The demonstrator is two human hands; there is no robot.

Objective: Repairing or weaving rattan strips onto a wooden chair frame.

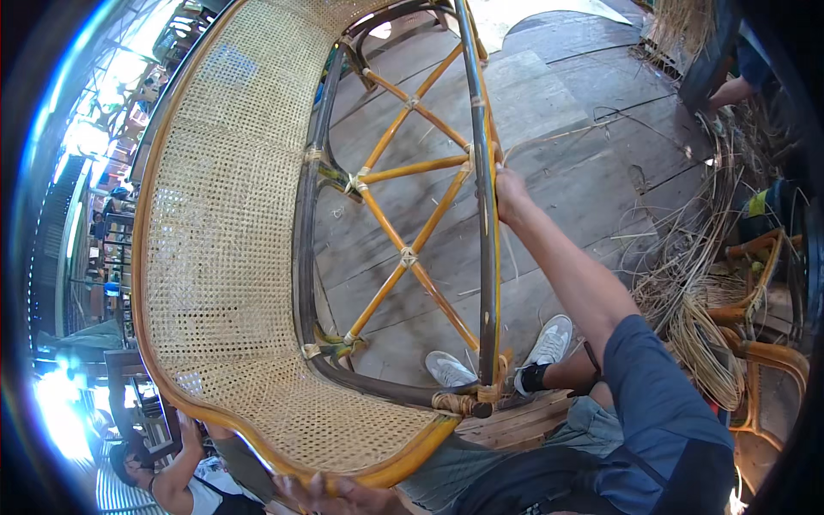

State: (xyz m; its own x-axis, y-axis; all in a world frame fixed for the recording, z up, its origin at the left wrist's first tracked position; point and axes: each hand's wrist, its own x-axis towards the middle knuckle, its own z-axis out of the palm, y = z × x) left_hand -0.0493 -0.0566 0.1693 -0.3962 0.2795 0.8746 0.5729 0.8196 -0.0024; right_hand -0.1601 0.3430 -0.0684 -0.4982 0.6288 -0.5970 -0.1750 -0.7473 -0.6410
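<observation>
A large rattan settee frame (487,283) with a woven cane back (223,223) stands before me, its seat open. Orange and brown poles cross in X shapes (408,256) inside the dark seat frame, bound at the joints with pale strips. At the near lower edge, the fingers of my left hand (330,493) curl over the curved orange rim of the settee. With my arm stretched out, my right hand (512,193) grips the front rail near a bound joint. A thin loose strip trails by it; the fingertips are partly hidden behind the rail.
Wooden planks (549,129) make up the floor. On the right lies a heap of loose cane strips (695,283) beside another rattan chair (777,360). One person (172,481) is at lower left; another person's arm (734,93) shows at upper right. My shoes (549,343) are by the near rail.
</observation>
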